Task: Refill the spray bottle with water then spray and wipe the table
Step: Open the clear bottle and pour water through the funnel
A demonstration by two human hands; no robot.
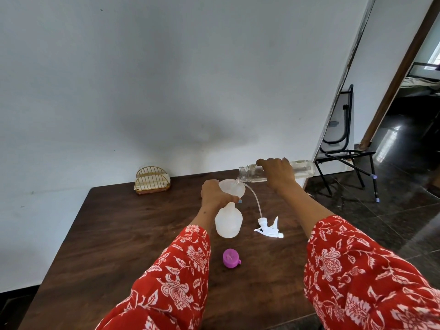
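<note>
Two hands work above one dark wooden table [114, 234], the largest thing in reach. A black metal chair [345, 148] stands on the floor off to the far right of the right hand's grip.

The clear water bottle [302, 170] is held nearly level by the right hand [278, 172], whose fingers curl over its middle; its open mouth points left, and a thin stream of water falls from it. Just below that mouth sits a white funnel [232, 188], set in the neck of the translucent spray bottle [228, 222], which stands upright on the table. The left hand [215, 195] wraps around the neck of the spray bottle where the funnel meets it, thumb toward the right.

A woven holder [152, 183] rests at the table's far edge against the wall, well to the left of the left hand's grip. The white trigger sprayer [269, 228] lies on the table just right of the spray bottle and below the right hand, its dip tube [256, 198] arching up toward the funnel. A purple cap [231, 258] lies nearer the person, below the left hand's grip and apart from the spray bottle.
</note>
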